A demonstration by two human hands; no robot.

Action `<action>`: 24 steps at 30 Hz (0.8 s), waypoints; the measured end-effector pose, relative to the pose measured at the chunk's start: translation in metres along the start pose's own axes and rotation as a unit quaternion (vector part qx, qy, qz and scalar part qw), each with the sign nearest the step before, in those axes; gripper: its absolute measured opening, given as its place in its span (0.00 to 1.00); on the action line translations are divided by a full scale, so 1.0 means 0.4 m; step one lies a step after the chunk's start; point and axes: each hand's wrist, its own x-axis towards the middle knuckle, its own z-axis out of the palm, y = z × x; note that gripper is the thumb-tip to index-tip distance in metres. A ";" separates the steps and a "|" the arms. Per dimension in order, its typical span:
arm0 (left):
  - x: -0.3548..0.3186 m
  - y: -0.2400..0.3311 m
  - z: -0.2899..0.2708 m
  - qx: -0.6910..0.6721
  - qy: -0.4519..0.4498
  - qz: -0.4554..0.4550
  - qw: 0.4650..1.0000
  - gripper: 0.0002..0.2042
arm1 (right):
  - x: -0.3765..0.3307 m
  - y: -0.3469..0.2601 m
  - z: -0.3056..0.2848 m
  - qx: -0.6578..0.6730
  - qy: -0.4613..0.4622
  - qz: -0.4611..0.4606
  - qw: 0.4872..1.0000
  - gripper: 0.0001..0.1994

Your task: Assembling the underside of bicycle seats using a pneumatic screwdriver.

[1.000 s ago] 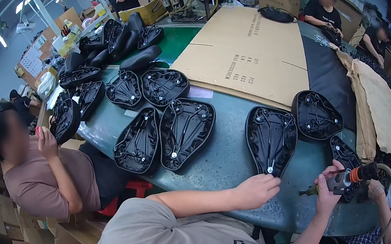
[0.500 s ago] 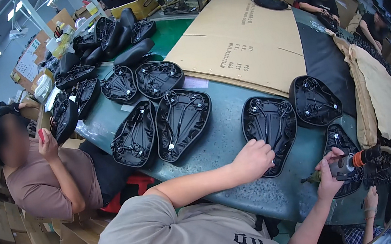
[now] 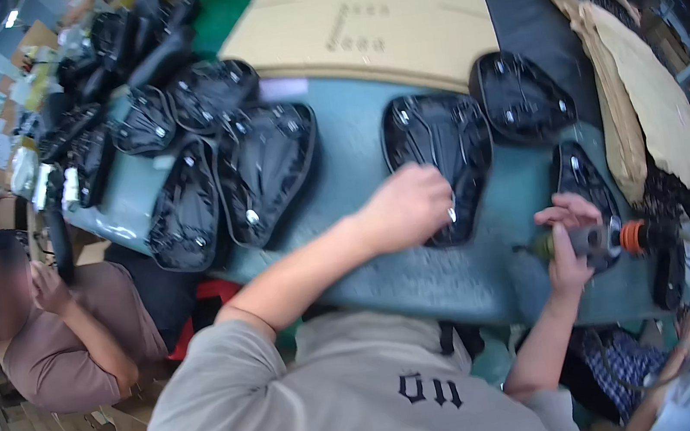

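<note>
My left hand (image 3: 412, 205) is closed over the narrow lower end of a black bicycle saddle (image 3: 438, 138) lying underside up. A small pale glint shows at its fingertips, too small to name. In my right hand (image 3: 569, 249) is a grey pneumatic screwdriver (image 3: 599, 239) with an orange ring, its tip pointing left toward the first saddle and its hose running off to the right. Under and behind the tool lies a smaller upturned saddle (image 3: 581, 176), partly hidden. Another upturned saddle (image 3: 524, 96) sits just beyond, at the right.
Several more saddles (image 3: 269, 164) cover the left part of the green table (image 3: 342, 129). Flat cardboard (image 3: 389, 22) lies at the back, with brown paper (image 3: 652, 96) along the right. Co-workers sit at left (image 3: 72, 330) and lower right (image 3: 645, 376); others are at far right.
The whole view has shifted, so the table sits higher and further left. Both my hands keep their places by the saddle and tool. The lower-right person's arm has drawn away from the tool.
</note>
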 end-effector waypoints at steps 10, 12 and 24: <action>-0.111 -0.033 0.098 -0.163 0.125 -0.524 0.827 0.42 | 0.060 -0.178 0.243 0.146 -0.065 -0.096 0.982 0.20; -0.093 -0.032 0.095 -0.173 0.134 -0.521 0.825 0.43 | 0.079 -0.161 0.286 0.119 -0.081 -0.076 0.987 0.20; -0.116 -0.024 0.106 -0.147 0.167 -0.480 0.848 0.47 | 0.085 -0.085 0.373 0.109 -0.119 0.004 0.987 0.17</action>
